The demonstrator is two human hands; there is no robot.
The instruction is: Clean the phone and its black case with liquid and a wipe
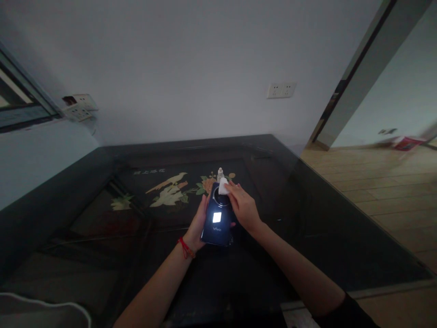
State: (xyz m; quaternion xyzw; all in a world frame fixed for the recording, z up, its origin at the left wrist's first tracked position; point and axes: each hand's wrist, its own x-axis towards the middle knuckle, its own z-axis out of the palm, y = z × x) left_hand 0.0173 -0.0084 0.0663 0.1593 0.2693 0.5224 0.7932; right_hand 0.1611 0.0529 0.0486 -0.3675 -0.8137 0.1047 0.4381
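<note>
My left hand (198, 225) is wrapped round the edges of a dark blue smartphone (211, 234), back side up, with a bright light patch on its back and a round camera ring at the top. Over that ring my right hand (244, 205) pinches a small white wipe or pad (223, 186), pressed on or very near the camera; exact contact is hard to tell. Just beyond the phone's top end stands a small bottle with a white cap (220, 172), its lower part partly hidden by the wipe.
The dark glossy table (290, 218) carries a bird-and-flower picture (170, 196). A white cable (44, 303) lies at the lower left. Wall sockets (282, 90) sit above the table's back edge. On the right is a wooden floor (358, 182) with a red container (408, 143).
</note>
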